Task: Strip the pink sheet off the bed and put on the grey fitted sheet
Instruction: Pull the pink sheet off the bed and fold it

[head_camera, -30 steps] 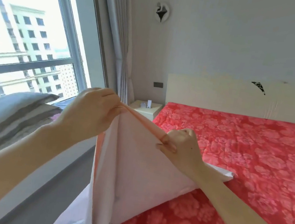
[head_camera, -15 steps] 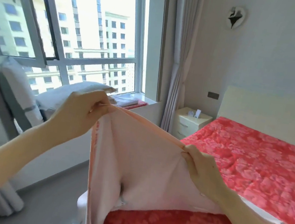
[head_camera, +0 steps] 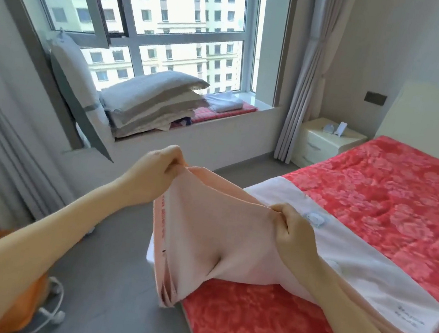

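Observation:
The pink sheet (head_camera: 211, 238) is folded into a pale, layered bundle that hangs over the left edge of the bed. My left hand (head_camera: 155, 174) pinches its upper corner out over the floor. My right hand (head_camera: 295, 233) grips the same top edge further right, above the bed. The rest of the sheet trails to the right across the bed, its white underside up. The bed (head_camera: 375, 216) is covered by a red floral quilted pad. I cannot make out a grey fitted sheet for certain.
Grey pillows (head_camera: 152, 94) and folded bedding are stacked on the window seat (head_camera: 233, 123) at the left. A cream nightstand (head_camera: 326, 141) stands beside the headboard, next to a grey curtain (head_camera: 307, 74). An orange thing on a white wheeled base (head_camera: 24, 300) sits on the grey floor at lower left.
My view has turned left and down, bringing the window seat into sight. Both hands have lowered the sheet, and the right hand has slid further along its edge.

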`<state>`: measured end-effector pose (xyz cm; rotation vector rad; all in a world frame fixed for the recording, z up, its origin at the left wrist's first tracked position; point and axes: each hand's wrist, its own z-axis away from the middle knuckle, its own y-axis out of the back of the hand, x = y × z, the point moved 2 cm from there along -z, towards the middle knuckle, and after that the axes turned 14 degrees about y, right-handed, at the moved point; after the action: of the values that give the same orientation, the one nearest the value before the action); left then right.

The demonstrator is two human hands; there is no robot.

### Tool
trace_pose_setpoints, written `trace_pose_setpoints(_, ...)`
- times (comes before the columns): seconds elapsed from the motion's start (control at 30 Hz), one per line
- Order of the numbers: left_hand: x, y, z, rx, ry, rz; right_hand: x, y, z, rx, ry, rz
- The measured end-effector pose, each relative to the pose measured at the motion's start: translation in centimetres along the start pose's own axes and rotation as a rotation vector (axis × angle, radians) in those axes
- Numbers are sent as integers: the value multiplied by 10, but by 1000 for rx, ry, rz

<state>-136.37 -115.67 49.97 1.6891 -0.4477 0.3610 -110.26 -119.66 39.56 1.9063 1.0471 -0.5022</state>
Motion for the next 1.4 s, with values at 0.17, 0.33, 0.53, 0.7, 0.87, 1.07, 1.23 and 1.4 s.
trace_pose_setpoints(0.17,7,-38,18,1,357,687,-12,-5,8,60,-15,-64)
trace_pose_setpoints(0.33,17,-30,27,-174,87,393,-20,-3,-2,91,-33,-106)
trace_pose_setpoints(0.53,5,-15,12,-62,-50,80,-10,-3,-3,-141,39,-75)
trace_pose_setpoints(0.7,-7,-14,-4,-64,-119,-29,28,-10,38,-353,-36,166)
trace_pose_setpoints(0.87,-5,-28,-4,-234,-166,2,40,-28,58,-351,-140,203)
trace_pose_setpoints(1.07,36,-65,-5,-535,-250,91,-36,-55,3,-117,-45,-152)
trace_pose_setpoints(1.23,9,-83,-11,-623,1,475,-37,-63,-2,38,-157,-150)
trace_pose_setpoints(1.4,-52,-116,-8,-502,58,413,-40,-71,-4,49,-229,-174)
